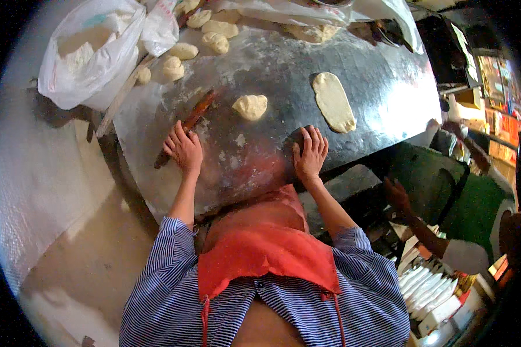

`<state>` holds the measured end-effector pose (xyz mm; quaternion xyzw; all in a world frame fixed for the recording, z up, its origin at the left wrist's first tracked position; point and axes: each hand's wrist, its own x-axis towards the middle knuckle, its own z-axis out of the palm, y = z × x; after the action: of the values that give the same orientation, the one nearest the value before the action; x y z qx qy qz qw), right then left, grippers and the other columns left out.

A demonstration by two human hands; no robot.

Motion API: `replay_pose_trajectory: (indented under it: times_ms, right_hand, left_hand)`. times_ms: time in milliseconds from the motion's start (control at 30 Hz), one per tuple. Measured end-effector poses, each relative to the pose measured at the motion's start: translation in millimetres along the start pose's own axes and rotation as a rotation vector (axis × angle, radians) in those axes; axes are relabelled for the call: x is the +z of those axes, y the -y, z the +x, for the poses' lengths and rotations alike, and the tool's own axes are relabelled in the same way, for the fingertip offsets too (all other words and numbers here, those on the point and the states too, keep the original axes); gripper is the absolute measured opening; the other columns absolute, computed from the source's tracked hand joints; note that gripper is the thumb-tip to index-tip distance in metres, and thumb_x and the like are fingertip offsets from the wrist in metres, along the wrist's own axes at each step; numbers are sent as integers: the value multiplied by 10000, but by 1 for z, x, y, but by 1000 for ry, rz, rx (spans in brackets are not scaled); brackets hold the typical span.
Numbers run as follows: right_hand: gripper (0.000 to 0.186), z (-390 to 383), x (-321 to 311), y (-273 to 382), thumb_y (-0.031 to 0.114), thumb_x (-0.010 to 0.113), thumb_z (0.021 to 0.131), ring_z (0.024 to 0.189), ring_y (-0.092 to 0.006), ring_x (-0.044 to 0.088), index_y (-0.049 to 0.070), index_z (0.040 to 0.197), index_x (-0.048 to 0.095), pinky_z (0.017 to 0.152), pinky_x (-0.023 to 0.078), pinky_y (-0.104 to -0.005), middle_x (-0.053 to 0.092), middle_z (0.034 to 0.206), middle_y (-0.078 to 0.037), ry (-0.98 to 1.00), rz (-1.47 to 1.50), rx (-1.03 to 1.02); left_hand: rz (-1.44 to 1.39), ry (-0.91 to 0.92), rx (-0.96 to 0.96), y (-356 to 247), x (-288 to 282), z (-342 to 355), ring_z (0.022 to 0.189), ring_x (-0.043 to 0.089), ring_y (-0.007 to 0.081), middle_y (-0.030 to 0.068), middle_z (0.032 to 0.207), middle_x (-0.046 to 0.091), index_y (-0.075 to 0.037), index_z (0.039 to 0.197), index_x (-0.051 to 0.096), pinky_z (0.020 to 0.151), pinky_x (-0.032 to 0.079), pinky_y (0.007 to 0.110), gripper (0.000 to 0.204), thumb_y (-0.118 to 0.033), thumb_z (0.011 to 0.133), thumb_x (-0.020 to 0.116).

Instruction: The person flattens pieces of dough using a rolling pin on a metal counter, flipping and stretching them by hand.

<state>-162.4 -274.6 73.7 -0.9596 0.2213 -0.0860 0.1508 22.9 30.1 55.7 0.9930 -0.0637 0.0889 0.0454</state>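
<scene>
On the metal-topped table (260, 63), my left hand (184, 151) has its fingers over a dark reddish-brown rolling pin (201, 107), which lies slanted at the left side. My right hand (311, 154) is near the table's front edge, palm down, its fingers stretched out on the surface and nothing seen in it. A rounded lump of dough (250, 107) sits between and beyond my hands. Farther right, just past my right hand, lies a long flattened oval of dough (334, 103). Both pieces are apart from my hands.
Several dough pieces (216, 43) are grouped at the far left. Beside them a white plastic bag (92, 55) holds flour (84, 56). More plastic sheeting (382, 14) covers the far edge. At the right, another person's arm (414, 217) reaches near dark green panels (427, 179).
</scene>
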Motion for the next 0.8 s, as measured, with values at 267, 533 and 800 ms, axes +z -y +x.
replay_pose_trajectory:
  times_ms: [267,533,800]
  right_hand:
    - [624,102,44,89,362,766,813,1314,-372,423,116,1343,547,1088,337,-501,497,1405,-116,-82,351,-411]
    - [321,105,69,44,335,716,852,1156,-318,498,148,1106,653,1039,365,-454,562,1243,-74,249,162,-500]
    - [649,131,59,107,557,548,946,1443,-328,351,102,1408,520,1182,251,-530,441,1524,-152,142,43,-419]
  left_hand:
    - [-3,16,-20,2,2,0,1218,495,335,111,1344,562,-117,1414,488,1098,270,515,519,-253,926,598]
    - [-14,-21,-31,1,9,4,1228,497,321,107,1328,573,-128,1396,508,1104,269,513,498,-247,921,600]
    - [-19,-120,-1,8,15,-1,1193,522,307,91,1289,593,-127,1368,547,1091,290,517,459,-267,935,603]
